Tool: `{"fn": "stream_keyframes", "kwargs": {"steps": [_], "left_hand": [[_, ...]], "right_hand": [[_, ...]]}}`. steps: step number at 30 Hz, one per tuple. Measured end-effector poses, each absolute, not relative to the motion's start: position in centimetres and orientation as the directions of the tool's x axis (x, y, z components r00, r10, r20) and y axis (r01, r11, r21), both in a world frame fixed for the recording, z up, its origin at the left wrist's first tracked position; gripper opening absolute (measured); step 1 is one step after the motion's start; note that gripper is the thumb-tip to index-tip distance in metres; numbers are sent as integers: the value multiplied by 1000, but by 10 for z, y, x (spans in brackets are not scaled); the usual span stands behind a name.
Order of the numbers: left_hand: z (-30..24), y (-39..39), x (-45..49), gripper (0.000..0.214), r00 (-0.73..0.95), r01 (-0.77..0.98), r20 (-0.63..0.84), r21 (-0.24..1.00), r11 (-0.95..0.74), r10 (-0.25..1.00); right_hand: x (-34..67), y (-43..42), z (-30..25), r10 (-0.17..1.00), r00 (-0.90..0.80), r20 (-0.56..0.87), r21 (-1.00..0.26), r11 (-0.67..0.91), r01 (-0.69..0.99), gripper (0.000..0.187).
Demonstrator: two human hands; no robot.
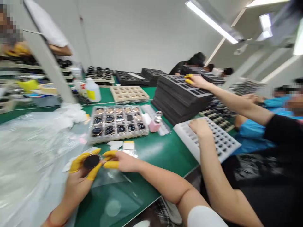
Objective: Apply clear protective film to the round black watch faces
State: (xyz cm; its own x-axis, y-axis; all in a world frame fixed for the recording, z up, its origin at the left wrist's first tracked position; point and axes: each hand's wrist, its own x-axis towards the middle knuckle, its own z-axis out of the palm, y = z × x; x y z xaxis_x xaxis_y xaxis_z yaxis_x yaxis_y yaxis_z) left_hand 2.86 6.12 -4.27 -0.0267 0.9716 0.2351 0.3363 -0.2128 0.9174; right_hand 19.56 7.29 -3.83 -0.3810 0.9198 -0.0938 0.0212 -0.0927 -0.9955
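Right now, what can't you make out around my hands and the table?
All in the head view:
- Far side of the black disc: hidden by the disc itself.
- What, if anything, the right hand pinches: blurred.
- Wording on the white bottle: too small, blurred.
- Plastic sheeting: cut off by the left edge.

The rim of the black disc [91, 161] was partly hidden by the left hand [80, 180], and contact with the right hand [124, 161] could not be made out. Left of the grip, the plastic sheet [21, 157] was cut off by the view's edge; beyond the grip, the yellow label [91, 94] of the white bottle [97, 92] was blurred past reading.
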Motion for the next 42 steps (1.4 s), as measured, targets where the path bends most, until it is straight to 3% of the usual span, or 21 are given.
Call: {"fn": "stream_keyframes", "kwargs": {"steps": [2,4,11,20,24,27,31,42], "left_hand": [[-46,60,31,45,45,97,194,975,-198,980],[-48,58,33,44,108,-6,176,984,-176,979],[-46,53,31,51,285,-77,117,992,-99,951],[-45,51,30,50,340,61,169,978,-201,925],[-42,53,29,49,345,200,188,943,-267,920],[-40,55,29,43,367,179,64,974,-138,928],[-38,58,32,45,427,117,-84,992,38,900],[-38,55,37,44,512,-13,-102,992,126,853]], "right_hand": [[200,74,-35,962,-251,-108,-994,-106,22,35],[203,77,-32,973,-187,-133,-991,-133,14,29],[201,78,-38,976,-126,-176,-981,-185,-57,28],[203,77,-35,954,-263,-146,-989,-135,58,24],[217,83,-24,978,-172,-120,-993,-115,37,26],[226,85,-14,994,-77,-84,-996,-84,-3,26],[221,78,-14,982,-164,-93,-994,-82,72,27],[202,68,-24,962,-235,-140,-982,-104,157,27]]}}
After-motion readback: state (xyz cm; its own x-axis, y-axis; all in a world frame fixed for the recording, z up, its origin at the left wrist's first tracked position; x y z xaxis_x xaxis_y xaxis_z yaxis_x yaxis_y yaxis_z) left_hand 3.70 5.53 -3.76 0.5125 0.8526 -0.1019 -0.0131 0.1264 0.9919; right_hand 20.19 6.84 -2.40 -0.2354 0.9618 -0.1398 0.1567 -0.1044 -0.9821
